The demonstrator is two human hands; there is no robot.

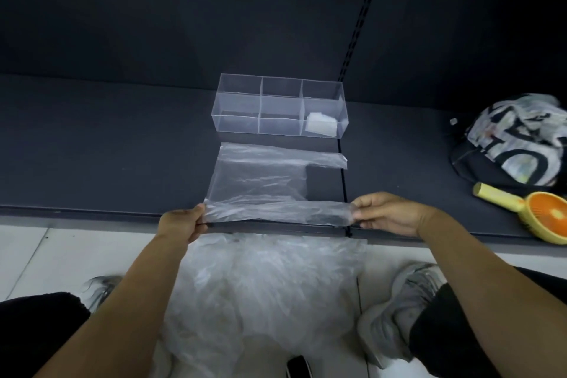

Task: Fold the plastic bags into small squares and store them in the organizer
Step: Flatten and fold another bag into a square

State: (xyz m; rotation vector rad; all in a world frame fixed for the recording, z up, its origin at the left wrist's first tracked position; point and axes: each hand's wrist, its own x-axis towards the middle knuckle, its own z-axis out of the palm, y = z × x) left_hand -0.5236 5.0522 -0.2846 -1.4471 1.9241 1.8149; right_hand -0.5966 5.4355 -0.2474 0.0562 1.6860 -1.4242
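Observation:
A clear plastic bag (257, 181) lies flat on the dark shelf (107, 147), handles pointing right. My left hand (184, 222) pinches the bag's near left corner. My right hand (389, 213) pinches the end of the near handle. Between them the near edge is lifted slightly at the shelf's front lip. Behind the bag stands a clear organizer (279, 107) with several compartments. A folded plastic square (320, 124) sits in its front right compartment.
A heap of crumpled clear bags (264, 288) lies on the floor between my shoes. At the shelf's right sit a black-and-white printed bag (521, 144) and a yellow and orange handheld fan (540, 212). A dark slotted upright (359, 24) runs up the back panel.

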